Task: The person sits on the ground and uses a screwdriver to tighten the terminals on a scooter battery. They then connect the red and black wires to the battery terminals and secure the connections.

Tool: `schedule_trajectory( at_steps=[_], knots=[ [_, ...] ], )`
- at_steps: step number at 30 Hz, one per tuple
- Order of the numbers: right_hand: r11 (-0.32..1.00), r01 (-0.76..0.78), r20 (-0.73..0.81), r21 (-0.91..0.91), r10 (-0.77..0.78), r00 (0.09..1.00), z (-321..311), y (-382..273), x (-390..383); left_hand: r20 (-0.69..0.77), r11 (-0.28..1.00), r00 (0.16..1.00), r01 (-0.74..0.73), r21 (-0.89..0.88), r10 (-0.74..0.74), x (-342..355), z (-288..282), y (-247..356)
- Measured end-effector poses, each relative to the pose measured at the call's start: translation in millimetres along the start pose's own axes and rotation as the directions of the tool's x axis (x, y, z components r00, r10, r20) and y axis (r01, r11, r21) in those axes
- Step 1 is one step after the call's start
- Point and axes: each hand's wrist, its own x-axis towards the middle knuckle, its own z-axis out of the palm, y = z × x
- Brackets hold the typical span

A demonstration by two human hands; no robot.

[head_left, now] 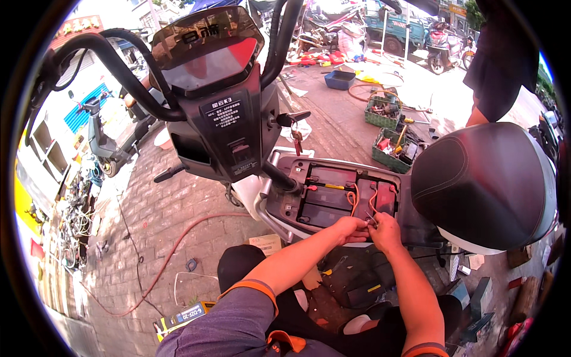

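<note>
An electric scooter (pixel 233 128) stands in front of me with its floorboard compartment uncovered. Inside lie several dark batteries (pixel 324 196) with red terminal caps, a yellow-and-red link and orange wires (pixel 355 199). Over the near right edge of this compartment my two hands meet, fingertips almost touching. My left hand (pixel 353 230) is pinched, its fingers pointing right. My right hand (pixel 385 230) is also closed in a pinch, beside the end of an orange wire. Something small and thin shows between the fingertips, too small to name.
The black seat (pixel 482 184) rises right of the compartment. Beyond it are green tool baskets (pixel 389 149) and a blue tray (pixel 339 80). A person in dark clothes (pixel 502 65) stands at the far right. A red hose (pixel 178 253) crosses the brick paving; a battery box (pixel 184 318) lies lower left.
</note>
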Motion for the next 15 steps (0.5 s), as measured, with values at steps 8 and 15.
schedule_trajectory(
  at_steps=[8,15],
  knots=[
    [0.97,-0.157,0.089,0.183,0.143,0.986,-1.4,15.3,0.7,0.008,0.999,1.0,0.006,-0.041,-0.006,-6.6,3.5,5.9],
    [0.997,-0.073,0.075,0.021,0.071,0.995,0.8,11.2,-0.3,-0.031,0.999,0.999,-0.01,-0.033,0.009,-14.7,7.2,9.4]
  ],
)
